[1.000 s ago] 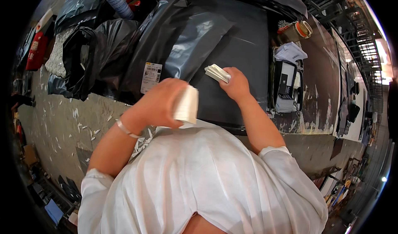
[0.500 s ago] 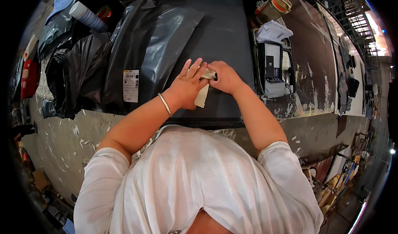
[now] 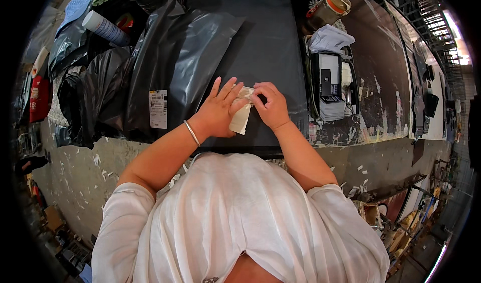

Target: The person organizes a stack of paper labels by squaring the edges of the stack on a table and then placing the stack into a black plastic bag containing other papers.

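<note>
A cream, paper-like strip point(image 3: 241, 120), creased near its top, lies on the smooth black sheet point(image 3: 273, 37) in front of me. My left hand point(image 3: 218, 112), with a silver bangle at the wrist, rests over the strip's left side. Its fingers are stretched out and the thumb presses across the strip. At the strip's upper right edge, my right hand point(image 3: 272, 106) pinches it between thumb and fingertips. The palm hides part of the strip's left edge.
To the left lies a black plastic bag point(image 3: 175, 57) with a white label point(image 3: 158, 109). Farther left stands a white cylinder point(image 3: 105, 27). On the right are an open black case point(image 3: 328, 85), a crumpled white bag point(image 3: 330, 38) and a jar point(image 3: 329, 10). Scraps litter the floor.
My right hand has shifted slightly right and its fingers have drawn into a pinch. The left hand has moved a little left, and more of the cream strip shows, lying flatter.
</note>
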Available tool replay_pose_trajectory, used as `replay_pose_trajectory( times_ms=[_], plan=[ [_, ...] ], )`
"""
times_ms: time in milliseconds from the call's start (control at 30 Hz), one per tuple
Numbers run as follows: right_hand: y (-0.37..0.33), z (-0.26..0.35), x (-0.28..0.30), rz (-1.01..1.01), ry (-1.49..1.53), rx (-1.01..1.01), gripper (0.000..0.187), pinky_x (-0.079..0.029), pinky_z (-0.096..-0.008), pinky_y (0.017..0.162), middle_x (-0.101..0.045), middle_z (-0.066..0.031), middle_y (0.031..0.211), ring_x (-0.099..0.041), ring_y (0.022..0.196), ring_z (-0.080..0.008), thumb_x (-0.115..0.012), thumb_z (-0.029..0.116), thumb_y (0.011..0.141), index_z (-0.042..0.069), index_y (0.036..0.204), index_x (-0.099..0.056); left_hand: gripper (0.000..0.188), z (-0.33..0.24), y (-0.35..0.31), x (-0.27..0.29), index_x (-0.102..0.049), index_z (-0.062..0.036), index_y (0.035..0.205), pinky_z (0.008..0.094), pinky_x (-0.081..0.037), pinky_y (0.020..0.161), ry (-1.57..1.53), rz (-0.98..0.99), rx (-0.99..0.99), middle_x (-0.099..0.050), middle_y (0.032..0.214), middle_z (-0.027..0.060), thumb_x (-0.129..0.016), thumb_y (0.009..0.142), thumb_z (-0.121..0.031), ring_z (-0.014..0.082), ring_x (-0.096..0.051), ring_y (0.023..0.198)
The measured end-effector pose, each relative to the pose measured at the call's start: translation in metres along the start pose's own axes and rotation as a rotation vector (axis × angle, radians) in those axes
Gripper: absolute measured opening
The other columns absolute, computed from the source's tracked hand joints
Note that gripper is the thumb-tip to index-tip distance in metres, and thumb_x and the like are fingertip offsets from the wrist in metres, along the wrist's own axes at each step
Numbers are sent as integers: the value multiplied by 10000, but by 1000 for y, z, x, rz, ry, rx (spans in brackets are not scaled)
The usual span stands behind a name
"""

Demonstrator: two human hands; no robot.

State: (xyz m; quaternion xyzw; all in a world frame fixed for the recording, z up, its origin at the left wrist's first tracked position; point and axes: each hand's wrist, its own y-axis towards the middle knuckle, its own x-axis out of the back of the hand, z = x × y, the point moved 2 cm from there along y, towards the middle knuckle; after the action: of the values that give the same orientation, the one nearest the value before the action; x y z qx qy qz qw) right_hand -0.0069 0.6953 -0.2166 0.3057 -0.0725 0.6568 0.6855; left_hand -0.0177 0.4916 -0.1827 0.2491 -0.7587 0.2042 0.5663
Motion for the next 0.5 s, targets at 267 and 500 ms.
replay_pose_trajectory(
  times_ms=[267,500],
  plan=[
    [-13,-4,14,-45,-207,164,141,-547,-404,865,-682,-94,1058,-663,1002,-323,-765,43,762,80,841,-654,1185,-2,-3,4,-351,-41,1581,593,-102,1271,105,11,62,-359,1630,179,-854,610,-496,341,-266,1552],
    [-17,-14,7,-96,-147,55,160,-535,-415,836,-665,-101,1006,-650,955,-326,-760,23,733,72,813,-630,1113,-1,-1,4,-397,-29,1553,585,-137,1263,98,-13,50,-357,1629,189,-830,649,-514,364,-288,1536]
  ],
)
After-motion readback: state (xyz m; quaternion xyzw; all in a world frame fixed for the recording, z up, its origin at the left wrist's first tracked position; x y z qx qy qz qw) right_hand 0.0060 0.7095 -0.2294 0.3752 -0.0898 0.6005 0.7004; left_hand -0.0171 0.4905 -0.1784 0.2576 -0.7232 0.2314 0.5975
